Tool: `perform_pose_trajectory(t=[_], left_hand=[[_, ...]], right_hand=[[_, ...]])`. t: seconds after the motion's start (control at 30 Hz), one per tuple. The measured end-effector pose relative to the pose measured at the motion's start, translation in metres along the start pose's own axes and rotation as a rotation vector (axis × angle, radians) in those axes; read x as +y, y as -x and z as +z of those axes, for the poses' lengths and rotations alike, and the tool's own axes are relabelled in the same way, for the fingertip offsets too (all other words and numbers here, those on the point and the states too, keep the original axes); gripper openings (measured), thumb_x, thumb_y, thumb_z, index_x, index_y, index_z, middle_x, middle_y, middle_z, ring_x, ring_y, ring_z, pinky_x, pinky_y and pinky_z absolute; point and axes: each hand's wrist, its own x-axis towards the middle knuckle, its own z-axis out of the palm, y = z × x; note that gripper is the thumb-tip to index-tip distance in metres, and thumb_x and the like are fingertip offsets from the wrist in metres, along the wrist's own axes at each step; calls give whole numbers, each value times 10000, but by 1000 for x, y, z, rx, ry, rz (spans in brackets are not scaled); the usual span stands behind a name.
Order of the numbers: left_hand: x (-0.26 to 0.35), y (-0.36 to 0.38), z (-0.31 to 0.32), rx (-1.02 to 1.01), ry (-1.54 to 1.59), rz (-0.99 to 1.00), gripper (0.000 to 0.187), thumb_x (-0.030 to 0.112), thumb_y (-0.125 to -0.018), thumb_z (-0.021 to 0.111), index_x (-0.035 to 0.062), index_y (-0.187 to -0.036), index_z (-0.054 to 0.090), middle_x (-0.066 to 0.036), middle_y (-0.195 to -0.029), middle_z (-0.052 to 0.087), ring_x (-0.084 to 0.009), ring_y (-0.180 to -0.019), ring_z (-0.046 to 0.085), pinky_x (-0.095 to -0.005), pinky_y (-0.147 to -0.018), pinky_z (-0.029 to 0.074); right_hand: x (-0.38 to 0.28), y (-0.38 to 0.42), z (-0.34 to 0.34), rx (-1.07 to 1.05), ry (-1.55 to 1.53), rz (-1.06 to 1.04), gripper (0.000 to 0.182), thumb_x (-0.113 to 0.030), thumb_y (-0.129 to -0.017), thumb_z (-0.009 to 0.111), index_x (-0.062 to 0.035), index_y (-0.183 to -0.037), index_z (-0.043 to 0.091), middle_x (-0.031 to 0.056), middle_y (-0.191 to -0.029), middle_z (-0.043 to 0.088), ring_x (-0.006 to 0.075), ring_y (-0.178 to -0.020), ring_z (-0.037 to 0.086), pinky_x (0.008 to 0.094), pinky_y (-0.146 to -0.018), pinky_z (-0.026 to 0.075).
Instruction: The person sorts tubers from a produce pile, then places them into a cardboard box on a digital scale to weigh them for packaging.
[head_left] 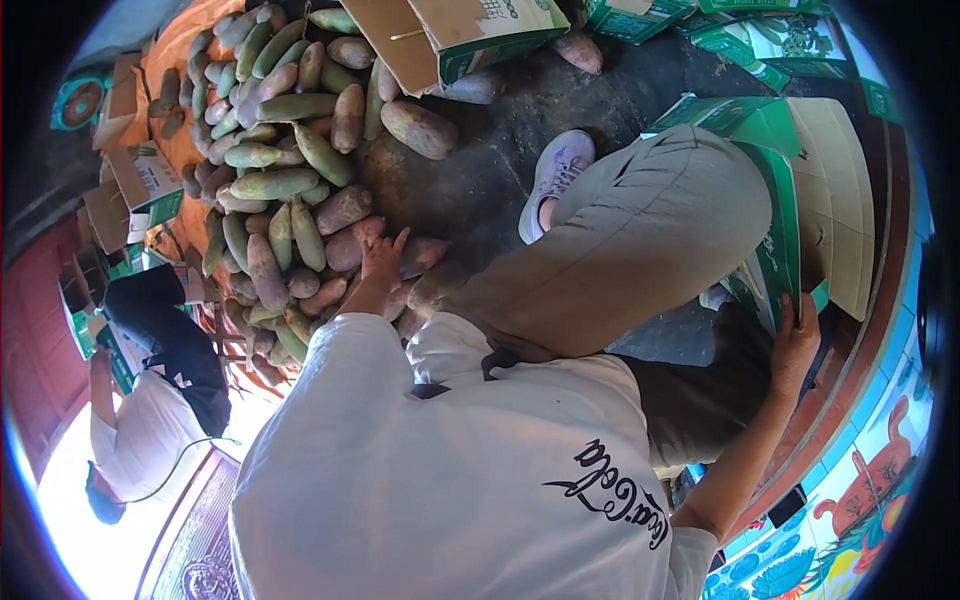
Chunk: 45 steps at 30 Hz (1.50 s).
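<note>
A big pile of oblong green and pinkish-purple produce point(285, 160) lies on an orange sheet and the dark floor. My left hand point(383, 256) reaches out to the near edge of the pile, fingers spread, resting on a pinkish piece point(345, 245). My right hand point(795, 345) grips the edge of a green and white carton point(775, 250) that stands on its side against my bent knee. My khaki trouser leg point(640, 230) and pale shoe point(558, 170) lie between the two hands.
An open cardboard box point(455, 40) sits at the far side of the pile. Flattened green cartons point(740, 40) and a brown flat sheet point(835, 200) lie to the right. Another person in a white shirt point(145, 430) crouches at the left near small boxes point(145, 180).
</note>
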Motion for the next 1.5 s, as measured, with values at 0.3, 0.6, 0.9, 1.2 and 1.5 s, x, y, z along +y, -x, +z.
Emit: perform_pose_trajectory(t=[0.3,0.6,0.9,1.2,1.5], left_hand=[[-4,2,-39,-142,78,70,1181,402,-555,812,225,-1482,101,-129,-1279,497,-293,-1232,457,-488,-1074,293],[-23,-13,-39,-275,1048,15,1086,404,-563,827,116,-1445,264,-217,-1347,450,-322,-1258,434,-420,-1041,352],[-3,49,-185,-31,1558,329,1037,364,-617,833,68,-1436,270,-171,-1349,423,-286,-1226,442,-377,-1037,343],[60,145,-372,487,1464,877,1096,415,-573,826,7,-1429,277,-162,-1381,400,-269,-1275,391,-355,-1072,280],[210,187,-471,336,1207,1153,908,278,-671,756,7,-1413,309,-176,-1350,439,-279,-1231,445,-373,-1025,352]], right_hand=[[-2,0,-1,-4,7,17,104,-127,-910,567,-23,-913,569,164,-816,550,352,-739,550,358,-671,464],[-1,-1,0,24,22,-72,85,-100,-902,563,-18,-922,576,173,-833,565,377,-765,560,364,-679,465],[-10,-1,-9,114,-21,-184,66,-22,-812,613,-19,-869,580,165,-804,568,372,-767,567,400,-665,450],[-4,6,-4,214,19,-179,103,-69,-730,639,-76,-794,558,91,-758,548,287,-770,584,398,-671,482],[2,10,1,248,84,-175,46,-109,-768,566,-86,-729,566,70,-719,570,243,-748,601,364,-663,501]])
